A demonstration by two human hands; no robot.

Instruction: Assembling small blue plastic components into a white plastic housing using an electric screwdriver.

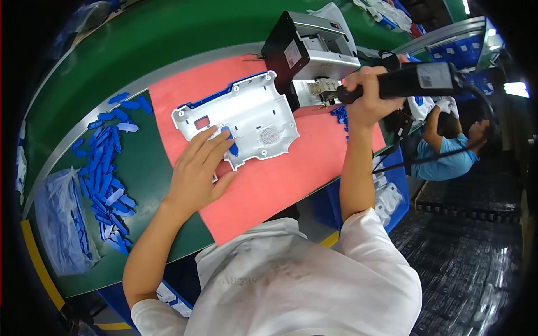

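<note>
A white plastic housing half [255, 115] with a blue edge strip lies hollow side up on a pink mat [314, 151]. My left hand [197, 167] rests over its near left part, fingers stretched out, the fingertips touching a small blue plastic piece [233, 148] set in the housing. Held in my right hand [367, 98] is a black electric screwdriver [414, 81], lying almost level, with the fingers wrapped round it. Its tip end reaches the outlet of a black and silver screw feeder [322, 53] behind the mat's far right. The tip itself is hard to make out.
Many loose blue plastic pieces [102, 168] are heaped left of the mat, beside a clear plastic bag [61, 218] of more. Small blue parts [340, 116] lie near the feeder. The screwdriver's cable [485, 103] loops right. A co-worker in a blue shirt [443, 158] sits at right.
</note>
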